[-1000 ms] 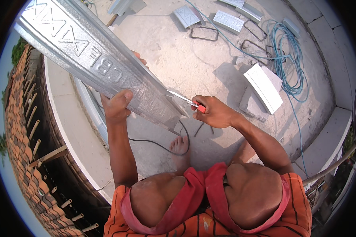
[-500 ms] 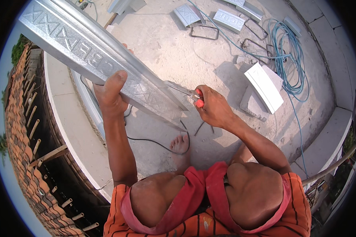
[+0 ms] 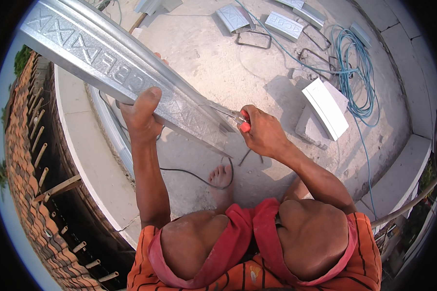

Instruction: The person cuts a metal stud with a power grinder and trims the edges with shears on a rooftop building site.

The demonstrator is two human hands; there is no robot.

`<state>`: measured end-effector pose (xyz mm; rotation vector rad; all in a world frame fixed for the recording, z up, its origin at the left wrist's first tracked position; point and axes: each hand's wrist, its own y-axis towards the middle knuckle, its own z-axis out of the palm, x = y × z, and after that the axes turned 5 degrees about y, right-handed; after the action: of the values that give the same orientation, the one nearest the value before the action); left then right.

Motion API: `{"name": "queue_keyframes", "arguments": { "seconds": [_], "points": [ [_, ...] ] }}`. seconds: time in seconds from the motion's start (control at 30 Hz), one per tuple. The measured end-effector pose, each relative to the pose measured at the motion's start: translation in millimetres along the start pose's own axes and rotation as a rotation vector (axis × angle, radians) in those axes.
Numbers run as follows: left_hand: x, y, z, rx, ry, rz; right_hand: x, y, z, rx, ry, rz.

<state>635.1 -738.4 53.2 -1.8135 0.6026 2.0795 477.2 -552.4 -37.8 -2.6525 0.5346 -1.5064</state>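
Observation:
A long, shiny metal channel (image 3: 116, 72) with raised patterns slants from the upper left down toward my feet. My left hand (image 3: 142, 115) grips it about midway, thumb on top along the near edge, most of the fingers hidden behind the metal. In my right hand (image 3: 264, 131) is a pair of tin snips (image 3: 234, 114) with red handles, fingers wrapped round them. Their jaws reach the channel's right edge near its lower end. Whether the blades sit around the metal or only beside it, I cannot tell.
Cut metal pieces (image 3: 284, 26) and bent dark rods (image 3: 254, 40) lie on the concrete at the far side. A coiled blue hose (image 3: 350, 72) is at right, near a block (image 3: 311, 127) with a white-looking piece (image 3: 325, 109) on it. A black cable (image 3: 194, 175) runs by my foot. Low walls (image 3: 85, 131) border the floor.
The channel has shifted and turned slightly, its lower end rising a little and its upper end moving left. My left hand moved slightly right with it. The right hand barely moved.

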Motion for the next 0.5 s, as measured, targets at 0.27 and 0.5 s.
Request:
{"name": "queue_keyframes", "arguments": {
  "seconds": [0.27, 0.5],
  "points": [
    [-5.4, -3.3, 8.0, -0.030, 0.089, 0.020, 2.4, -1.3, 1.3, -0.092, -0.048, -0.054],
    [-0.4, -2.8, 8.9, 0.016, 0.046, 0.011, -0.7, 1.8, -5.5, 0.209, 0.177, 0.111]
  ]
}}
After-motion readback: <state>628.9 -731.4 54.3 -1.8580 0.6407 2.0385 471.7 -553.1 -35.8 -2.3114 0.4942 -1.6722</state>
